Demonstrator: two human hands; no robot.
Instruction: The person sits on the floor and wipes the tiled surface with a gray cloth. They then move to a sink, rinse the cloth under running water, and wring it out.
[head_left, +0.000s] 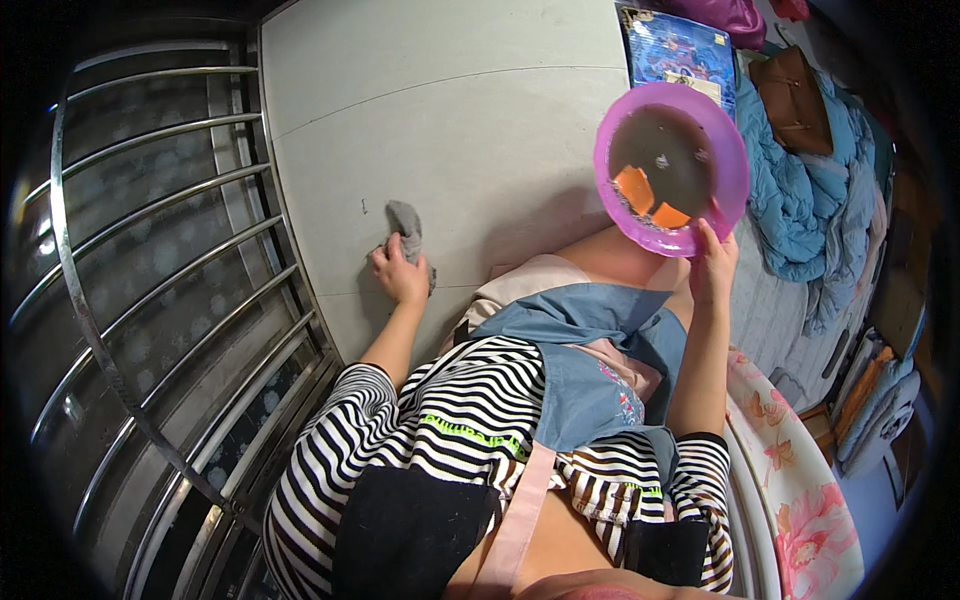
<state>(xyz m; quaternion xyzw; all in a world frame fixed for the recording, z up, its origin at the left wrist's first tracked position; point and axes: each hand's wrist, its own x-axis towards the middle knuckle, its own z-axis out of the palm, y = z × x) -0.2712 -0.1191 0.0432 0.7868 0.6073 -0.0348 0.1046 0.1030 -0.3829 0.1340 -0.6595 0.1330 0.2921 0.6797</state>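
Observation:
My left hand (397, 274) presses a damp-looking grey cloth (406, 225) against the pale tiled surface (480, 150). Part of the cloth is hidden under my fingers. At the right, my right hand (712, 259) grips the near rim of a purple plastic basin (724, 142), thumb on the inner side. Murky grey water (660, 142) fills much of the basin, with bits of foam on it. Two orange pieces (634, 190), whose material I cannot tell, lie at the water's near edge. The basin is held up, above my bare leg.
Metal bars (172, 176) of a window guard run along the left. A blue illustrated sheet or box (679, 52) lies beyond the basin. To the right are a blue quilt (787, 195), a brown leather bag (791, 101) and a floral-patterned cover (810, 517).

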